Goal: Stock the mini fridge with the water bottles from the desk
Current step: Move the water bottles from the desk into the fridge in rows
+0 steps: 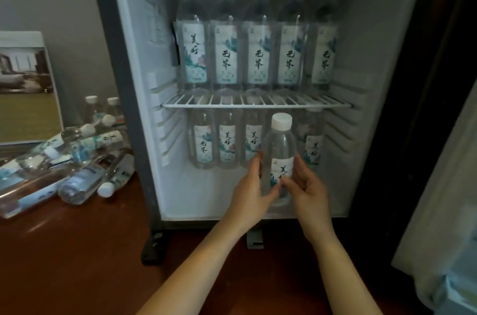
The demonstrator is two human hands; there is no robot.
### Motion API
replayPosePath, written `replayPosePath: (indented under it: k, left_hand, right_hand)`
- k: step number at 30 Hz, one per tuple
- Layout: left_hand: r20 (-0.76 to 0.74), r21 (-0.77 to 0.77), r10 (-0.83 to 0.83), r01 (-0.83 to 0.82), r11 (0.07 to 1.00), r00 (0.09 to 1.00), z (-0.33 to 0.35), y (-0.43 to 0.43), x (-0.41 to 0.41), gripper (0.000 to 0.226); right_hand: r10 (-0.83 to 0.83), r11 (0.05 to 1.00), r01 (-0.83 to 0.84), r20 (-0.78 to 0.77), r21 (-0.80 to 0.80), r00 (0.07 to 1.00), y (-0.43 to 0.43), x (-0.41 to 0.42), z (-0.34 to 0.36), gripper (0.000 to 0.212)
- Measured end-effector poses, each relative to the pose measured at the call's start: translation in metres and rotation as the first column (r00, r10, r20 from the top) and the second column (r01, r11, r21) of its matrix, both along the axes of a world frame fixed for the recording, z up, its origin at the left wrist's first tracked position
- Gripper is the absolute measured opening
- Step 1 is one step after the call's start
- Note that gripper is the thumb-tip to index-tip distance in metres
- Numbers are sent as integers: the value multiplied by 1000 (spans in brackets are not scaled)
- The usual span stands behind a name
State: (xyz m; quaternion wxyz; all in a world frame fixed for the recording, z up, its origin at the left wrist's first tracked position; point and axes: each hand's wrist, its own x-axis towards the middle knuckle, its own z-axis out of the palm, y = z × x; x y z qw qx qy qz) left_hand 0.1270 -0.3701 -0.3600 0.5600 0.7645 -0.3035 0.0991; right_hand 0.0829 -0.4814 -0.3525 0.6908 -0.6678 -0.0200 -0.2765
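Brown desk (pixel 77 250) carries an open mini fridge (pixel 134 82). Left hand (pixel 249 185) and right hand (pixel 307 185) each grip one upright bottle (pixel 280 144) by its lower half, inside the lower compartment. It is clear and white-capped, with a pale label bearing black brush characters. At 12 o'clock five shelf bottles (pixel 259 38) line the wire shelf (pixel 258 103). At 9 o'clock, loose bottles (pixel 77 160) lie heaped.

One held bottle (pixel 280 144) sits between left hand (pixel 247 193) and right hand (pixel 308 191). Five upper bottles (pixel 259 51) are above the hands, four visible lower bottles (pixel 227 144) just behind. The pile (pixel 77 160) to their left is too jumbled to count.
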Motion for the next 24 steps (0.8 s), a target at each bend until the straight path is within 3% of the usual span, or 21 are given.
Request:
replayPosePath:
  k: [6, 10, 18, 24]
  left_hand:
    - [19, 37, 87, -88, 995, 996, 6, -26, 33, 70]
    - [45, 45, 115, -117, 992, 992, 4, -38, 44, 68]
    - [48, 99, 101, -105, 990, 994, 3, -46, 56, 72]
    - [-40, 145, 16, -10, 989, 999, 6, -42, 57, 68]
  right_hand:
    - [-221, 973, 216, -67, -79, 973, -7, 38, 3, 43]
    - [-436, 892, 416, -94, -175, 895, -5, 47, -9, 32]
    - [-459, 846, 390, -125, -364, 880, -18, 51, -9, 32]
    - [-479, 826, 389, -145, -407, 866, -18, 50, -7, 33]
